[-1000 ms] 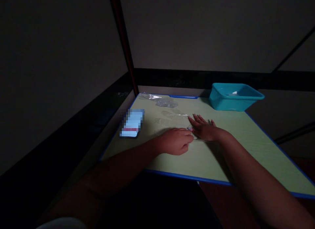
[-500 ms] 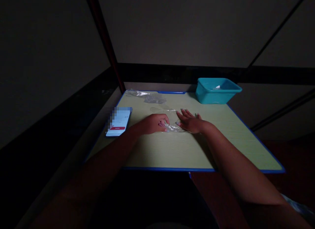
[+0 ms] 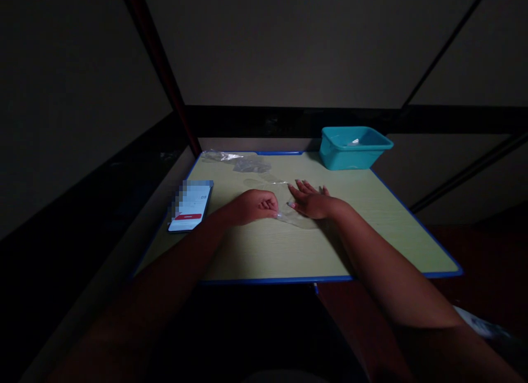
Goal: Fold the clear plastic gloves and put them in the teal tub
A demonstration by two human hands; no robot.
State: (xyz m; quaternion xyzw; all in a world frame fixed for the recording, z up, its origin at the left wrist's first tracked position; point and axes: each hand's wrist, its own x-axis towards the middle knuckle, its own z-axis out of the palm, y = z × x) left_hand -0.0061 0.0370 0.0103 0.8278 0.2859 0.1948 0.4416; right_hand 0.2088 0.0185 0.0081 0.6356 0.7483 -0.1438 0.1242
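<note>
A clear plastic bag lies on the small table between and beneath my hands. My left hand is closed, its fingers curled in and the thumb and forefinger pinching the bag's near left edge. Flat on the bag's right part rests my right hand, palm down with the fingers spread. The bag is see-through, so its far outline is faint.
More crumpled clear plastic lies at the table's back left. A lit phone sits by the left edge, close to my left forearm. At the back right corner stands a turquoise basket with something pale inside. Walls border the left and back.
My left fingers have curled in tighter on the bag's edge. The bag's near edge now spreads flatter and closer to me. My right hand stays flat, and the whole view has shifted slightly.
</note>
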